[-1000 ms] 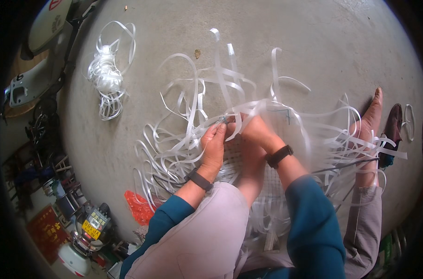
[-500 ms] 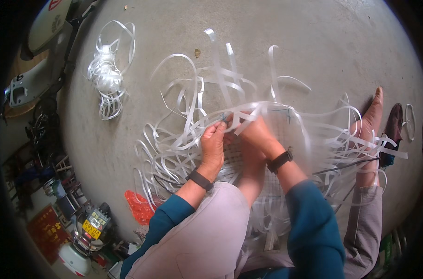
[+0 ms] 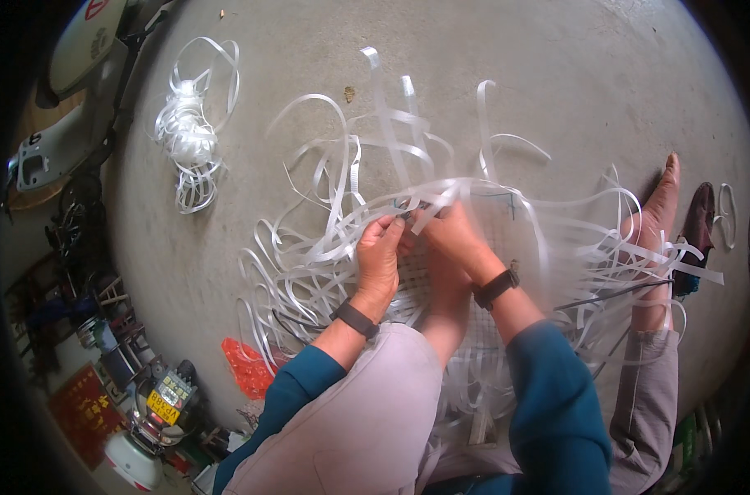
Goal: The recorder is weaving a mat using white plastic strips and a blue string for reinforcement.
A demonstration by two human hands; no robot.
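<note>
My left hand [image 3: 377, 256] is closed, thumb and finger pinching a small dark piece [image 3: 404, 214] among white plastic strips [image 3: 484, 111] at the upper edge of a loosely woven white strip mesh [image 3: 486, 322] lying between my legs. My right hand [image 3: 457, 235] is closed beside it, fingertips at the same spot, partly hidden under strips crossing over them. What exactly the right fingers grip is too small and covered to tell. Loose strip ends curl out around the mesh. Blue bits [image 3: 511, 206] show right of my hands, and a thin black rod [image 3: 606, 293] crosses beneath strips.
A tangled bundle of white strip [image 3: 189, 132] lies upper left on the concrete floor. Red plastic [image 3: 244, 367] is at lower left, near a scooter [image 3: 131, 458] and clutter. My bare foot [image 3: 657, 206] is at right, beside a dark shoe [image 3: 696, 223].
My hands stay nearly in place, fingers shifting slightly at the pinched spot, where more of the dark piece now shows. A few upright strip ends have swayed slightly left.
</note>
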